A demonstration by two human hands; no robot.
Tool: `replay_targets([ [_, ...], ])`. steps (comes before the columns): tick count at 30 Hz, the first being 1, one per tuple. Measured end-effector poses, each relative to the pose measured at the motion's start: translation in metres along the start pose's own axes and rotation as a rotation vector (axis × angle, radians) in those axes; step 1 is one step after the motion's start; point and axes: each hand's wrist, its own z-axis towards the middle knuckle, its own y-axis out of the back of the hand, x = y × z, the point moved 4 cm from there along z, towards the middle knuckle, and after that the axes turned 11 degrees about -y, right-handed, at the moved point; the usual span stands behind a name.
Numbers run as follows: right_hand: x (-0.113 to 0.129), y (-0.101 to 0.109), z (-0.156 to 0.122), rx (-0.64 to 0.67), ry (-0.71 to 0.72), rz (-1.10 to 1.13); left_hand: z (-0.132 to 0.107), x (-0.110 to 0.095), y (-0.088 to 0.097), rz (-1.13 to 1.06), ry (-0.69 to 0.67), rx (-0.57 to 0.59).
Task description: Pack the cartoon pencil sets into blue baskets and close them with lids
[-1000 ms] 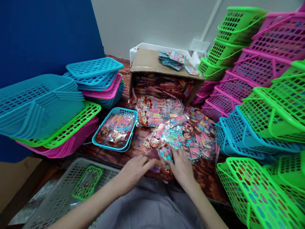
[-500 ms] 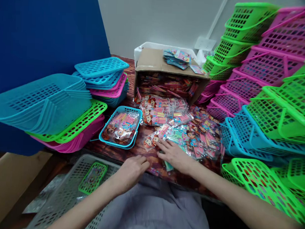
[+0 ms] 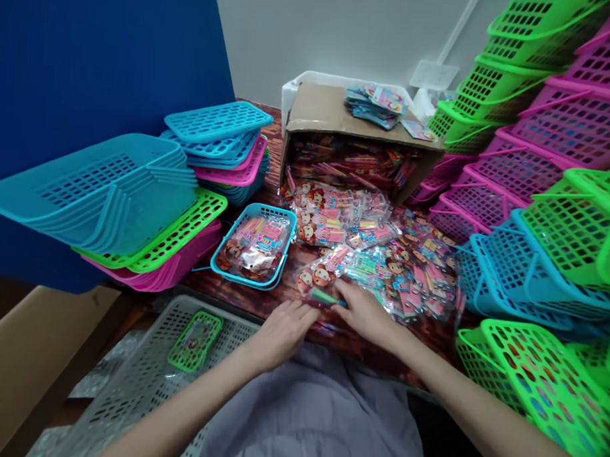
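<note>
Across the table, the right grip pinches a green packet; the left grip is unclear.

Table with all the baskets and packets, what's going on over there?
A person is handling small packets at the table. The right hand holds a green packet, blurred, at its fingertips. The left hand is close by, at the table's near edge; whether it grips anything is unclear. More packets lie spread before an open box. A blue basket with packets in it stands left of them, and stacked baskets flank both sides.
</note>
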Motion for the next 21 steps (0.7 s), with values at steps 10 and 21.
replay_targets([
  [10,0.001,-0.011,-0.033,0.184,-0.026,0.446,-0.017,0.005,-0.01,-0.102,0.096,-0.205],
  [21,-0.009,-0.019,-0.044,0.119,-0.021,0.415,-0.012,0.005,-0.015,-0.174,0.142,-0.241],
])
